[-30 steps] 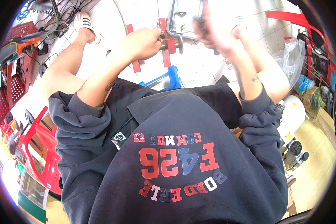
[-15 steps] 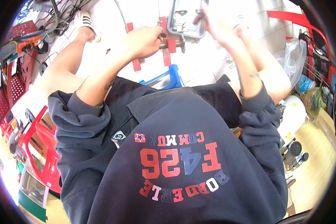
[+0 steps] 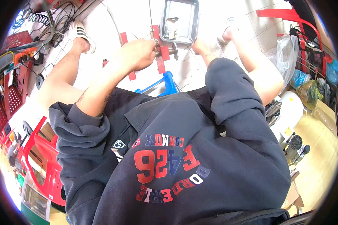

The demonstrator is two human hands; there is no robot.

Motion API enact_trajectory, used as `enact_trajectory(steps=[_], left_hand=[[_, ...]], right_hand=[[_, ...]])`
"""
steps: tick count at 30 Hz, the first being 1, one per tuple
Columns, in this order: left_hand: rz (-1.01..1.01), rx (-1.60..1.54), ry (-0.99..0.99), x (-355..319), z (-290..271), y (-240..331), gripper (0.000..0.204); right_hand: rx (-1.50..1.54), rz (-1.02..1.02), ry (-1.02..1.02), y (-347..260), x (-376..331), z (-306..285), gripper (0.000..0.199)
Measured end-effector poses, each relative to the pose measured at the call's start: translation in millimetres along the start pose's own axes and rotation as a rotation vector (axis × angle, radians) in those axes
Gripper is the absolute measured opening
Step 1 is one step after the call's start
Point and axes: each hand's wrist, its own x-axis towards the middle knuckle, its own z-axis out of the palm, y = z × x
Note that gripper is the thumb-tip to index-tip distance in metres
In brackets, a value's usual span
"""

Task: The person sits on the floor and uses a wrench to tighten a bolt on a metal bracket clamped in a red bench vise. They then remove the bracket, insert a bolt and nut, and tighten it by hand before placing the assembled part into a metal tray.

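- The left hand is curled closed beside the metal shaft, as it was half a second ago; a small shiny metal piece shows at its finger side. Whether the fingers pinch that piece or the shaft itself, I cannot tell.
- The right hand has changed most: it has dropped from beside the upper part of the metal tray to just by the near right corner, with the sleeve pushed well forward. Its fingers are hidden, so I cannot tell whether they are spread or gripping.
- The dark object that hand carried is out of sight now; whether it is put down or held out of view is unclear.
- The change, as I judge it, leaves only the left hand at the shaft.
- The shaft sits at the red metal bar, its flanged end pointing right; a second red bar stands left, partly hidden by the hand.
- Inside the tray lies a dark flat piece.
- Nearer the body is a blue plastic frame, on pale floor tiles.
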Motion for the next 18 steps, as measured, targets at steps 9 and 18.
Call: enact_trajectory(steps=[9,18], left_hand=[[-0.004,0.018,0.002,-7,-2,-2,0.030],[0.001,0.069,-0.018,-5,-6,3,0.028]], right_hand=[[0.503,0.340,-0.284,-29,0,7,0.025],[0.939,0.573,-0.338,-14,2,34,0.027]])
